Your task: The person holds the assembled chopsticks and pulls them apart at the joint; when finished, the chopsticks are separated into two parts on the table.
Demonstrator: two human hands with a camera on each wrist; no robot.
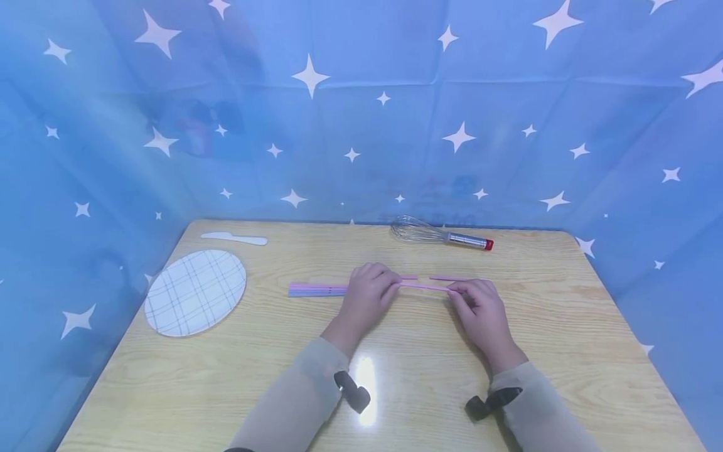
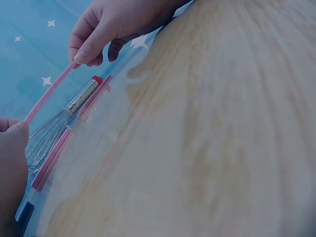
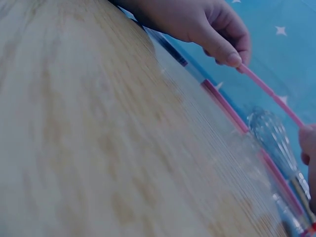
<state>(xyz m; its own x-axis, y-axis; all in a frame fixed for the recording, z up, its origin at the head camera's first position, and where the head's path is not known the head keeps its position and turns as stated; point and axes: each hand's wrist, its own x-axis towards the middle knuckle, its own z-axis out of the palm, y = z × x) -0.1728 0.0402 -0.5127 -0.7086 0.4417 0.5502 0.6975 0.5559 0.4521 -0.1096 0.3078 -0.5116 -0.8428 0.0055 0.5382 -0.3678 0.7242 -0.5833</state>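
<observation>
A pink drinking straw stretches between the two hands, lifted off the table in the wrist views. My left hand pinches its left end between thumb and fingers. The right end is pinched by my right hand, seen at the top of the left wrist view. Behind them two pink straw lengths lie on the table with a gap between. Pink, purple and blue straws lie side by side left of my left hand, which covers part of them.
At the back of the wooden table lies a whisk with a red-tipped handle. A white knife sits at the back left, above a round checked plate or mat. Blue star-patterned cloth surrounds the table.
</observation>
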